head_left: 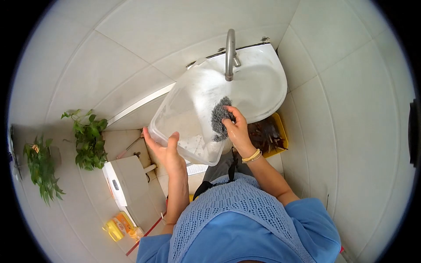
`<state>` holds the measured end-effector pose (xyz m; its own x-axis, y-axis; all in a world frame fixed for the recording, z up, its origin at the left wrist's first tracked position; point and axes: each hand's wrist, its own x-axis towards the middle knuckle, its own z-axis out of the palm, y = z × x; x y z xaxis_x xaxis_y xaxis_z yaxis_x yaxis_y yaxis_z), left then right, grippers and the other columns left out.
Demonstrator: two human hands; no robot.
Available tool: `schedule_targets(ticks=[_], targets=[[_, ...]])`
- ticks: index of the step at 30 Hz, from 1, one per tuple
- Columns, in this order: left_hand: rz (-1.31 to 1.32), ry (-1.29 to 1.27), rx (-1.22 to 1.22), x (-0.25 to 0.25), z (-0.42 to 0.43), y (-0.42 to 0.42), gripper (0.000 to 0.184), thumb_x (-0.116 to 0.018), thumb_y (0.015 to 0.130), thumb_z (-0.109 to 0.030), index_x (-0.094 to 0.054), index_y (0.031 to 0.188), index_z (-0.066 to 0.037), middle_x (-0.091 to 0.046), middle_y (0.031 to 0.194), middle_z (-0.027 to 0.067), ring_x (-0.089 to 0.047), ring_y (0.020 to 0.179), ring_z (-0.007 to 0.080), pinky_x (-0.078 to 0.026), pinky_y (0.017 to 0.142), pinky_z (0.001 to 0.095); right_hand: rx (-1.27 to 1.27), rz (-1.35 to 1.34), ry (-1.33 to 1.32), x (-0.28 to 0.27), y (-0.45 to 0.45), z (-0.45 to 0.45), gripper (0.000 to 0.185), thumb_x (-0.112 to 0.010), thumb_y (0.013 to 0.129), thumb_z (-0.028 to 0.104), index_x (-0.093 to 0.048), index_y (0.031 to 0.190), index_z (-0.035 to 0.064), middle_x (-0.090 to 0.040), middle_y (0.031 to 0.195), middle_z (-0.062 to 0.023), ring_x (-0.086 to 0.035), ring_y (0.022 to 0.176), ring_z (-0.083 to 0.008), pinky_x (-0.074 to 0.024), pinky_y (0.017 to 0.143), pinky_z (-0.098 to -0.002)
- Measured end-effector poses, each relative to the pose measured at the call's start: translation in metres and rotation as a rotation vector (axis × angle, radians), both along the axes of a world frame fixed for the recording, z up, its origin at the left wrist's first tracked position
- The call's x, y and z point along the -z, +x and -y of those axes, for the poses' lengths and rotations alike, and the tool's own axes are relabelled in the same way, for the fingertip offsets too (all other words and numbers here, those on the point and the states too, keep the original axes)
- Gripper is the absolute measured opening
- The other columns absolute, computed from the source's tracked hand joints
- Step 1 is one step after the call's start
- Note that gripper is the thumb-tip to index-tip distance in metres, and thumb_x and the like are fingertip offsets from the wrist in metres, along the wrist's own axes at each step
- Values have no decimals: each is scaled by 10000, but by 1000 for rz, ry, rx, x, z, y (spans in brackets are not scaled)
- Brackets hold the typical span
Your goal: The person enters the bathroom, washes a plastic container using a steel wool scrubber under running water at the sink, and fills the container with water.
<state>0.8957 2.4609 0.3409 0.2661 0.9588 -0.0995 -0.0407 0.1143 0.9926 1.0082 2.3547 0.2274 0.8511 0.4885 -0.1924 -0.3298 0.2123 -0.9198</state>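
A clear plastic box [175, 109] is tilted over the left side of the white sink [261, 94], with whitish suds on its surface. My left hand [166, 151] grips the box's lower left corner, thumb on one side and fingers on the other. In my right hand [237, 129] is a dark grey scouring pad [221, 118], pinched between thumb and fingers and pressed against the box's right part. The metal faucet [230, 55] stands above the sink, just right of the box; no water stream shows.
Below the sink at right is a yellow bin [282, 133] with dark items inside. Green plants [90, 140] hang on the left wall. A white box-shaped fixture [125, 179] and a yellow package [118, 225] are at lower left. Tiled walls enclose both sides.
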Motion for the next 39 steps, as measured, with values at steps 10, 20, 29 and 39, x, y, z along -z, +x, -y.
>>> schedule_targets(ticks=[10, 20, 29, 39], targets=[[-196, 232, 26, -9, 3, 15, 878, -682, 681, -93, -206, 1418, -57, -251, 1368, 180, -320, 1257, 308, -269, 1044, 399, -46, -152, 101, 2, -2, 0, 329, -475, 808, -58, -542, 1127, -13, -569, 984, -23, -522, 858, -76, -433, 762, -209], [-424, 609, 84, -12, 13, 27, 857, -692, 674, -105, -242, 1402, -76, -267, 1392, 153, -285, 1287, 288, -235, 1064, 400, -62, -169, 128, 15, -3, -8, 339, -481, 808, -42, -528, 1142, -9, -559, 991, -24, -511, 861, -76, -426, 772, -214], [-442, 884, 128, -26, 21, 32, 929, -750, 608, -140, -247, 1386, -70, -160, 1372, 236, -212, 1283, 374, -258, 1023, 480, -63, -124, 245, 8, 2, -22, 334, -509, 799, -13, -528, 1132, -24, -579, 990, -40, -521, 874, -84, -436, 769, -217], [-405, 1108, 230, -41, 28, 31, 980, -787, 571, -162, -246, 1385, -109, -124, 1374, 258, -208, 1270, 424, -307, 983, 513, -21, -96, 312, 7, 12, -40, 326, -516, 774, -10, -547, 1099, 1, -579, 966, -33, -526, 877, -99, -440, 783, -234]])
